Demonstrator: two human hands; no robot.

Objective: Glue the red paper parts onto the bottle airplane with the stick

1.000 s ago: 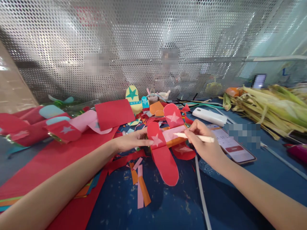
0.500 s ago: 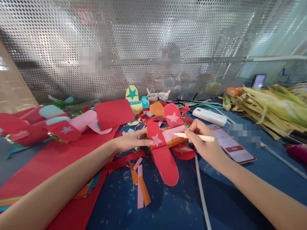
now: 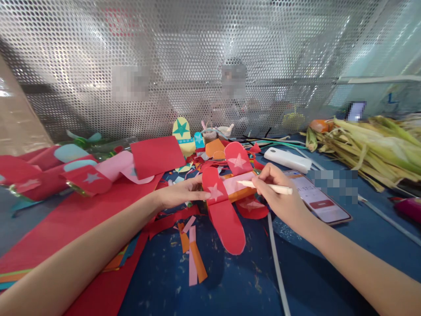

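A red paper plane (image 3: 228,226) with pink stars on its rounded wings is in front of me, above the blue tabletop. My left hand (image 3: 179,193) pinches its left side, thumb by the star, the other fingers partly hidden behind the paper. A pink strip (image 3: 234,185) runs across the plane's body, with orange paper along its lower edge. My right hand (image 3: 279,193) grips a white pen (image 3: 274,188), its tip at the pink strip. Whether the tip touches the paper I cannot tell.
Red sheets (image 3: 158,156) and paper rolls (image 3: 66,169) lie left. Pink and orange scraps (image 3: 194,259) are in front. A phone (image 3: 324,204), a white device (image 3: 287,159), cables and dried husks (image 3: 378,149) occupy the right. A perforated metal panel (image 3: 197,52) stands behind.
The pen tip has moved slightly left and up along the pink strip, with my right hand shifting a little. My left hand and the paper plane stay in place.
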